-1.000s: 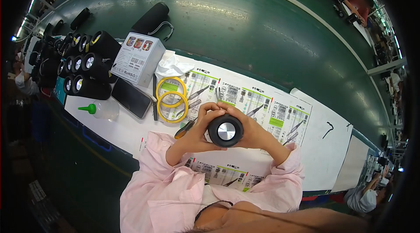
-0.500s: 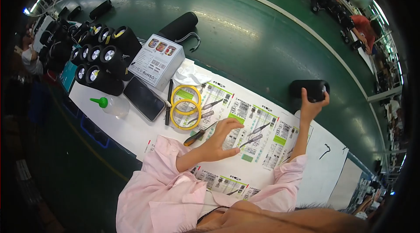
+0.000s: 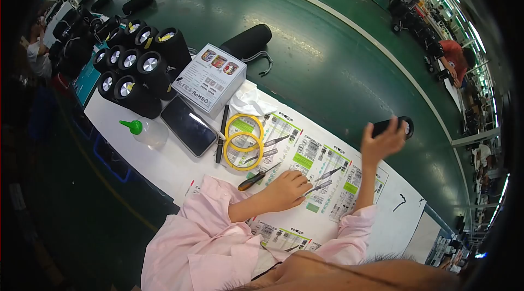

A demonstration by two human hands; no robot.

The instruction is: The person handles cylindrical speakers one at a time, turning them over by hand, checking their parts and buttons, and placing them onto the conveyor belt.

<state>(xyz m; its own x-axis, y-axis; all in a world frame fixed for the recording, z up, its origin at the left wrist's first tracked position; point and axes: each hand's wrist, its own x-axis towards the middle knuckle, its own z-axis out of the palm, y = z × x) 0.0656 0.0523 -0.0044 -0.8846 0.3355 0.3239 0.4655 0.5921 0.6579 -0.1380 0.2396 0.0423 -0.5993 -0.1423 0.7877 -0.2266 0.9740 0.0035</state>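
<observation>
My right hand (image 3: 384, 144) is stretched out over the green surface, in front of a black cylindrical speaker (image 3: 408, 127). Its thumb and fingers are apart and slightly blurred; the hand covers much of the speaker, so contact is unclear. The speaker lies on its side, a round end facing right. On the printed sheet (image 3: 307, 154) rests my left hand (image 3: 288, 190), fingers curled together and nothing visible in them. Just beyond it lies a screwdriver (image 3: 252, 180) with an orange-and-black handle. Two yellow tape rolls (image 3: 244, 150) overlap farther left.
A phone (image 3: 189, 126), a green-capped bottle (image 3: 148, 131), a black pen (image 3: 220, 150) and a white box (image 3: 210, 78) are on the white table (image 3: 123, 146). Several black speakers (image 3: 150, 67) stand at the left. Another speaker (image 3: 248, 41) lies behind the box. A co-worker (image 3: 456, 56) sits at the far right.
My right hand has loosened its grip and shifted across the front of the speaker, which is turned slightly. My left hand's spread fingers have curled in onto the sheet. The whole view has shifted a little.
</observation>
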